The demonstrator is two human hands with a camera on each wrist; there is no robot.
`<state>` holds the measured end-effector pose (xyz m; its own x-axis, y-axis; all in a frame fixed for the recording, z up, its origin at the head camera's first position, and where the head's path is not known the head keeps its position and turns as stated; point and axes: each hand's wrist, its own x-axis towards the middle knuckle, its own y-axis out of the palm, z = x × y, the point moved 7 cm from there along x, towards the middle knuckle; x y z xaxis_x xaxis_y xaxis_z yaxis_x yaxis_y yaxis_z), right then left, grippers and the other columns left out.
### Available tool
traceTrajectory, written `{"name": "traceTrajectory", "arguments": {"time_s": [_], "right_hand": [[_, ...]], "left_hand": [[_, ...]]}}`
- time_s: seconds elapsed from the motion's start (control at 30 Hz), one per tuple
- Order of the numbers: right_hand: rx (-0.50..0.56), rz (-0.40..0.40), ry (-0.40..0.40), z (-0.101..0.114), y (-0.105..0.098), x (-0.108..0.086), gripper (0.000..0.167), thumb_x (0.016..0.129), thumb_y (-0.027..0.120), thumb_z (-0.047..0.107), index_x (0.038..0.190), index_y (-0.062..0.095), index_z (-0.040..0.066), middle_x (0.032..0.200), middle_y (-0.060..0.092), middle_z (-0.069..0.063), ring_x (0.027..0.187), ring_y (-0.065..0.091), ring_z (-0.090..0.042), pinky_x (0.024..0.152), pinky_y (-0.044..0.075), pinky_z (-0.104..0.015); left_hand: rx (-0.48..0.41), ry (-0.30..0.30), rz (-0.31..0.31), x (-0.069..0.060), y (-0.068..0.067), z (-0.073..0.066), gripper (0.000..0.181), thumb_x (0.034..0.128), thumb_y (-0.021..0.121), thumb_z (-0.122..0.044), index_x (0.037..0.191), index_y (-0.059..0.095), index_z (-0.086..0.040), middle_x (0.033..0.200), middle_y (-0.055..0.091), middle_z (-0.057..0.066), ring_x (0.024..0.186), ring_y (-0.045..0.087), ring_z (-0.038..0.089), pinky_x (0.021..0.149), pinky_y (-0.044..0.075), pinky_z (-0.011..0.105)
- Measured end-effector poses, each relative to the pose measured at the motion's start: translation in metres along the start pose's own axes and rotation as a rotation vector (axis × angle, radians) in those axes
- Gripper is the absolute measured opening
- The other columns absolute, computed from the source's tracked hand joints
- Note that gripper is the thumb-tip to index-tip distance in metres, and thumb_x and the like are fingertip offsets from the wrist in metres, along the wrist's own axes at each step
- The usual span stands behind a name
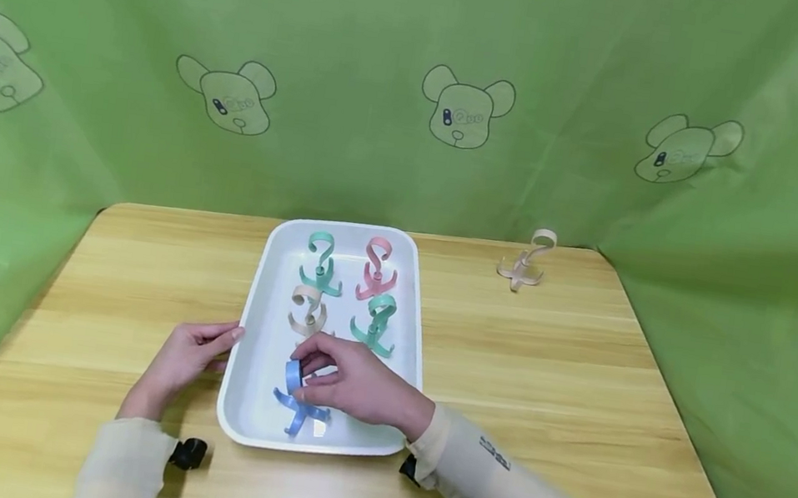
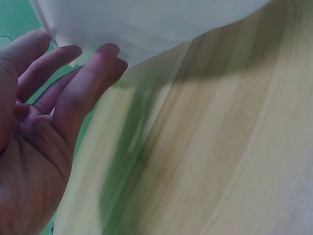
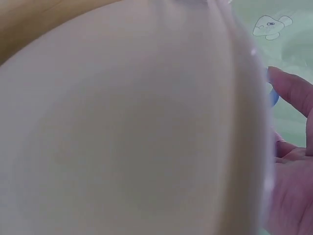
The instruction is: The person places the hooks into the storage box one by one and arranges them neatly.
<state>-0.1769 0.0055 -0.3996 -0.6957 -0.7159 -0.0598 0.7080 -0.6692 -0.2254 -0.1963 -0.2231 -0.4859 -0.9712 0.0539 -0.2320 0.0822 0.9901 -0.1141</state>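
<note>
A white tray (image 1: 245,410) lies on the wooden table. My left hand (image 1: 184,355) holds its left rim, thumb on the edge and fingers underneath, as the left wrist view shows. Over the tray's near part my right hand (image 1: 362,383) pinches the curled top of a blue hook hanger (image 1: 300,409), whose prongs point downward. Farther back in the tray stand a green hanger (image 1: 321,274), a pink hanger (image 1: 375,281), a beige hanger (image 1: 309,320) and a second green hanger (image 1: 375,332). Pale tips beside my right hand belong to something mostly hidden by it.
A pale pink hanger (image 1: 520,272) stands on the table (image 1: 542,369) at the back right. Green cloth (image 1: 351,150) with printed bear heads rises behind and beside the table. In the right wrist view the tray wall (image 3: 146,137) covers much of the picture.
</note>
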Motion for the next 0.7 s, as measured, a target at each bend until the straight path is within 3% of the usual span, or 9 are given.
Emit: {"name": "traceTrajectory", "arguments": {"time_s": [0.2, 0.43, 0.7], "right_hand": [[-0.023, -0.003, 0.0, -0.003, -0.001, -0.0004, 0.034, 0.085, 0.078, 0.006, 0.114, 0.06, 0.008, 0.104, 0.063, 0.0, 0.103, 0.063, -0.025, 0.086, 0.057, -0.025], [-0.05, 0.018, 0.005, -0.0043, -0.0005, 0.0005, 0.041, 0.084, 0.08, 0.01, 0.119, 0.058, 0.007, 0.107, 0.062, 0.002, 0.104, 0.061, -0.018, 0.093, 0.055, -0.034], [-0.072, 0.026, 0.01, -0.0028, -0.0042, -0.0012, 0.043, 0.084, 0.081, 0.014, 0.119, 0.058, 0.006, 0.109, 0.063, 0.002, 0.11, 0.06, -0.03, 0.094, 0.054, -0.034]], "left_hand": [[-0.005, 0.005, 0.012, -0.0011, 0.0, 0.0025, 0.045, 0.0992, 0.062, -0.021, 0.132, 0.053, 0.009, 0.136, 0.05, 0.027, 0.108, 0.064, 0.027, 0.084, 0.058, 0.035], [-0.015, 0.018, 0.01, -0.0005, -0.0006, 0.0026, 0.044, 0.0991, 0.063, -0.02, 0.131, 0.053, 0.009, 0.135, 0.051, 0.028, 0.103, 0.066, 0.023, 0.083, 0.058, 0.036], [-0.036, 0.018, 0.007, -0.0004, -0.0002, 0.0023, 0.044, 0.0982, 0.064, -0.019, 0.13, 0.053, 0.009, 0.134, 0.051, 0.028, 0.1, 0.067, 0.019, 0.083, 0.058, 0.037]]}}
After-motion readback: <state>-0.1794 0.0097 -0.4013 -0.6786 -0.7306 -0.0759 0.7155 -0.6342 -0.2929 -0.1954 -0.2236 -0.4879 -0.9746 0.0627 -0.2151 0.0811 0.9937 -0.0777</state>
